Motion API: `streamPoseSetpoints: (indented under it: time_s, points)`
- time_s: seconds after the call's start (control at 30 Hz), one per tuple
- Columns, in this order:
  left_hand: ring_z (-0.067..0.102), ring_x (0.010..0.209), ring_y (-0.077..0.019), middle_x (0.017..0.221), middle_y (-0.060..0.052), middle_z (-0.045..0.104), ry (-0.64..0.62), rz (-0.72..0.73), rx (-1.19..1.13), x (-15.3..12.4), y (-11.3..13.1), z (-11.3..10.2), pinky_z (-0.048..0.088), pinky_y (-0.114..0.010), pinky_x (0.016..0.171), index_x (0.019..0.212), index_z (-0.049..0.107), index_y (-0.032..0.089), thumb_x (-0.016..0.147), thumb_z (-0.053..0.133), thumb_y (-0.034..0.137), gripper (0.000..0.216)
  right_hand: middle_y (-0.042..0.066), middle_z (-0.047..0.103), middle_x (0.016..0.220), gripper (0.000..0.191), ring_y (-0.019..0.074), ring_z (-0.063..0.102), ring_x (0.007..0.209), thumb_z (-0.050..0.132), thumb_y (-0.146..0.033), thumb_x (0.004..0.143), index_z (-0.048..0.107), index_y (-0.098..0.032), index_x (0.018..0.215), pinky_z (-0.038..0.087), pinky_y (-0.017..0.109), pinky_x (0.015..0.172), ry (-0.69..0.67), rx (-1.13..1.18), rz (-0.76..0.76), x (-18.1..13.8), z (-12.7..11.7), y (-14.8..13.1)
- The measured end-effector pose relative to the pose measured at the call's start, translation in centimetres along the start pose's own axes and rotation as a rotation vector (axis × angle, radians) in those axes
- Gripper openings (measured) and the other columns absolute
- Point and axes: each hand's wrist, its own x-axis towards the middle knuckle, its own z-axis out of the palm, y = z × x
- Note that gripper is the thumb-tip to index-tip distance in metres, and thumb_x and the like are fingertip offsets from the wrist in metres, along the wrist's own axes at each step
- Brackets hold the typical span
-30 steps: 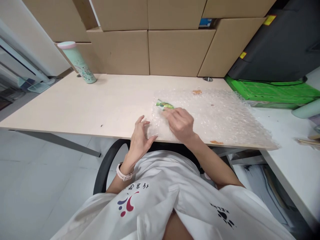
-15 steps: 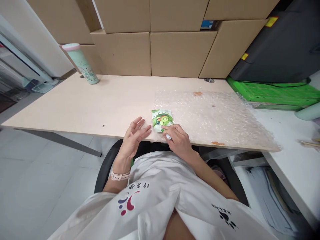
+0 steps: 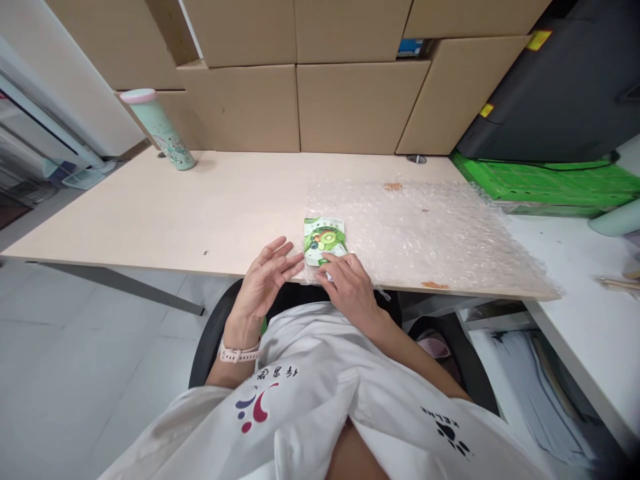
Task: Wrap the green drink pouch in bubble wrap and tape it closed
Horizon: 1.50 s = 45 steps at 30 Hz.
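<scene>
A small green and white packet (image 3: pixel 325 239) printed with kiwi slices lies flat at the left edge of a bubble wrap sheet (image 3: pixel 410 233). My right hand (image 3: pixel 353 287) is at the packet's lower right corner, its index fingertip over the packet's lower edge. Between its thumb and fingers a small white thing (image 3: pixel 329 275) shows, mostly hidden; its kind cannot be made out. To the left of the packet, my left hand (image 3: pixel 267 273) is open and holds nothing. Its fingers are spread, with the tips close to the packet's lower left edge.
On the pale table (image 3: pixel 225 200) a mint tumbler (image 3: pixel 163 133) with a pink lid stands at the back left. Cardboard boxes (image 3: pixel 360 107) line the rear. At the right are a green crate (image 3: pixel 550 187), a black case (image 3: pixel 540 100) and a white side desk (image 3: pixel 580 267).
My right hand has shifted slightly left and down, and less of the white thing shows in it. My left hand stays beside the packet, fingers spread a little more.
</scene>
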Motion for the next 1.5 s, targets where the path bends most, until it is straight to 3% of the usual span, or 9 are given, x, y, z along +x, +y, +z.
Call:
streamPoseSetpoints:
  time_s: [0.13, 0.43, 0.6, 0.77, 0.9, 1.13, 1.23, 1.37, 1.5]
  points:
    - [0.074, 0.106, -0.0271, 0.123, -0.015, 0.07, 0.002, -0.016, 0.014, 0.0, 0.0, 0.1, 0.053, -0.046, 0.106, 0.128, 0.058, 0.012, 0.076, 0.076, 0.02, 0.055, 0.009, 0.073, 0.119, 0.014, 0.0267, 0.06, 0.1, 0.058, -0.031, 0.1, 0.064, -0.02, 0.104, 0.049, 0.041, 0.084, -0.05, -0.031, 0.055, 0.2, -0.2, -0.1]
    - [0.075, 0.083, -0.0186, 0.102, -0.012, 0.076, -0.144, -0.13, -0.029, 1.6, -0.3, 1.3, 0.058, -0.03, 0.082, 0.12, 0.065, 0.009, 0.077, 0.072, 0.018, 0.045, 0.016, 0.064, 0.135, 0.062, 0.031, 0.058, 0.12, 0.063, -0.052, 0.094, 0.045, -0.018, 0.143, 0.05, 0.048, 0.1, -0.003, 0.07, 0.095, -1.1, -1.8, -0.9]
    - [0.071, 0.098, -0.0181, 0.124, -0.01, 0.072, -0.321, 0.088, 0.073, 2.9, -2.5, 5.6, 0.053, -0.031, 0.093, 0.117, 0.072, 0.018, 0.081, 0.071, 0.024, 0.037, 0.012, 0.068, 0.126, 0.044, 0.026, 0.066, 0.11, 0.058, -0.043, 0.097, 0.051, -0.023, 0.136, 0.055, 0.041, 0.092, 0.225, 0.247, 0.405, -1.5, -2.6, 0.2]
    - [0.059, 0.111, -0.024, 0.128, -0.01, 0.069, -0.529, 0.436, 0.728, 3.5, -5.4, 10.0, 0.045, -0.04, 0.101, 0.127, 0.069, 0.021, 0.087, 0.065, 0.027, 0.041, 0.004, 0.071, 0.095, 0.032, 0.019, 0.065, 0.08, 0.05, -0.045, 0.096, 0.058, -0.022, 0.117, 0.053, 0.032, 0.072, 0.274, 0.557, 0.814, -2.3, -3.3, 2.7]
    - [0.052, 0.107, -0.0278, 0.128, -0.012, 0.07, -0.525, 0.712, 1.143, 4.1, -7.2, 11.0, 0.039, -0.045, 0.098, 0.13, 0.067, 0.018, 0.092, 0.055, 0.026, 0.041, 0.003, 0.071, 0.082, 0.024, 0.0198, 0.063, 0.073, 0.054, -0.04, 0.091, 0.064, -0.02, 0.1, 0.051, 0.033, 0.072, 0.09, 0.52, 0.794, -2.5, -4.9, 3.7]
    - [0.051, 0.102, -0.0293, 0.116, -0.012, 0.073, -0.549, 0.689, 1.282, 4.7, -8.5, 10.8, 0.036, -0.045, 0.093, 0.132, 0.064, 0.02, 0.098, 0.05, 0.033, 0.039, 0.006, 0.077, 0.086, 0.025, 0.0241, 0.069, 0.074, 0.055, -0.03, 0.088, 0.072, -0.023, 0.106, 0.052, 0.037, 0.073, 0.079, 0.073, 0.738, -3.2, -7.4, 5.1]
    - [0.05, 0.106, -0.031, 0.131, -0.013, 0.068, -0.575, 0.737, 1.408, 4.8, -8.9, 10.9, 0.035, -0.046, 0.092, 0.128, 0.065, 0.019, 0.093, 0.059, 0.031, 0.037, 0.008, 0.077, 0.088, 0.025, 0.025, 0.068, 0.077, 0.053, -0.034, 0.093, 0.075, -0.023, 0.1, 0.052, 0.039, 0.076, 0.147, -0.044, 0.696, -3.4, -8.1, 5.8]
    - [0.05, 0.11, -0.0334, 0.14, -0.012, 0.064, -0.617, 0.838, 1.521, 5.0, -9.2, 10.9, 0.034, -0.046, 0.089, 0.122, 0.068, 0.02, 0.086, 0.073, 0.038, 0.041, 0.01, 0.077, 0.1, 0.029, 0.0264, 0.067, 0.09, 0.048, -0.033, 0.096, 0.072, -0.021, 0.107, 0.053, 0.041, 0.082, 0.16, -0.02, 0.625, -2.3, -8.1, 7.4]
    - [0.051, 0.102, -0.0293, 0.116, -0.007, 0.075, -0.693, 0.834, 1.512, 5.3, -9.0, 10.7, 0.033, -0.044, 0.084, 0.103, 0.075, 0.023, 0.096, 0.059, 0.03, 0.019, 0.009, 0.076, 0.109, 0.032, 0.0267, 0.067, 0.103, 0.045, -0.03, 0.096, 0.067, -0.02, 0.117, 0.053, 0.044, 0.091, 0.023, 0.115, 0.61, -0.4, -7.0, 9.3]
